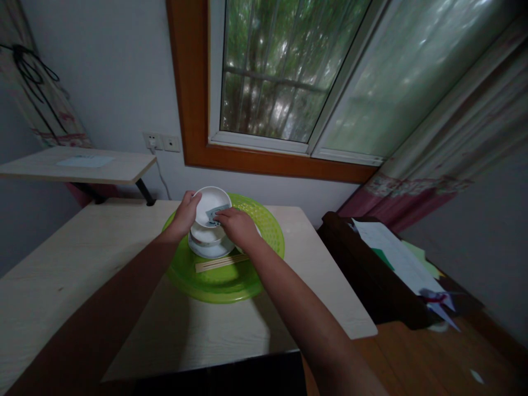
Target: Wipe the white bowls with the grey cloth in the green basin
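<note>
My left hand [186, 213] grips the left rim of a small white bowl [210, 204] and holds it tilted above other white dishes [208, 246]. My right hand [236, 225] is closed on a small grey-green cloth or sponge [215, 213] and presses it inside the bowl. All of this sits over a round green plastic basin [264, 231] on a light wooden table [78, 258]. A pair of wooden chopsticks [220, 263] lies in the basin just in front of the dishes.
A small wooden shelf [78, 165] with a pale sheet juts out at the left, below wall sockets [161, 142]. A window [280, 71] is behind the table. At the right stands a dark cabinet [371, 275] with papers [396, 256], beside a curtain [454, 154].
</note>
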Available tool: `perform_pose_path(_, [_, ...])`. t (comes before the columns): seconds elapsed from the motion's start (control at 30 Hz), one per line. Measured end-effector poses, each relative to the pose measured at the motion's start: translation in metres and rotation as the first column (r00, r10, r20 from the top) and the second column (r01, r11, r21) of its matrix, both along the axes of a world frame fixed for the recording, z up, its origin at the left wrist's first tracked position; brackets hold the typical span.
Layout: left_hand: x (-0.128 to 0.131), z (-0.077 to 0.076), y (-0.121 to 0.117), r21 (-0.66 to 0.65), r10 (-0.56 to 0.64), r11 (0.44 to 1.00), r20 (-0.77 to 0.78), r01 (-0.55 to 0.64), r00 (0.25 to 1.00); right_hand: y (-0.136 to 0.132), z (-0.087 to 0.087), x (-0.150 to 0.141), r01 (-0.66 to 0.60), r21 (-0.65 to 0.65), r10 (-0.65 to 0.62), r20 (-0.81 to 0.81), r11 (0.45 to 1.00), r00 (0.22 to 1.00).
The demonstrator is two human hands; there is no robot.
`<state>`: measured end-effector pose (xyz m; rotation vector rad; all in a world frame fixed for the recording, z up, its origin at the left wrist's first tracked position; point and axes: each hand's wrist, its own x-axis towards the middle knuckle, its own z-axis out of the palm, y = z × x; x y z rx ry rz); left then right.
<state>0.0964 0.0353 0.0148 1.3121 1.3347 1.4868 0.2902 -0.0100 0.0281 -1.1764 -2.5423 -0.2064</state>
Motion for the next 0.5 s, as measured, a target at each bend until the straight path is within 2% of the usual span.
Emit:
perform_pose_path(0.13, [-0.0005, -0.0040, 0.0034, 0.020, -0.014, 1.000, 0.006, 0.014, 1.000, -0.0015, 0.0007, -0.0007, 0.020, 0.037, -0.021, 0.031, 0.999, 0.999])
perform_pose_path(0.3, [-0.0009, -0.0047, 0.0052, 0.082, -0.006, 0.997, -0.080, 0.012, 0.997, -0.0087, 0.0018, -0.0059, 0.043, 0.063, -0.047, 0.063, 0.997, 0.997])
perform_pose_path(0.4, [-0.0023, -0.0044, 0.0046, 0.116, 0.026, 0.993, -0.169, -0.006, 0.985, -0.0094, -0.0005, -0.0066, -0.013, -0.007, 0.013, 0.056, 1.000, 0.998])
perform_pose_path(0.5, [-0.0031, -0.0043, 0.0040, 0.145, 0.035, 0.989, -0.205, -0.005, 0.978, -0.0050, -0.0074, -0.0057, -0.136, -0.096, 0.134, -0.019, 0.986, 0.991])
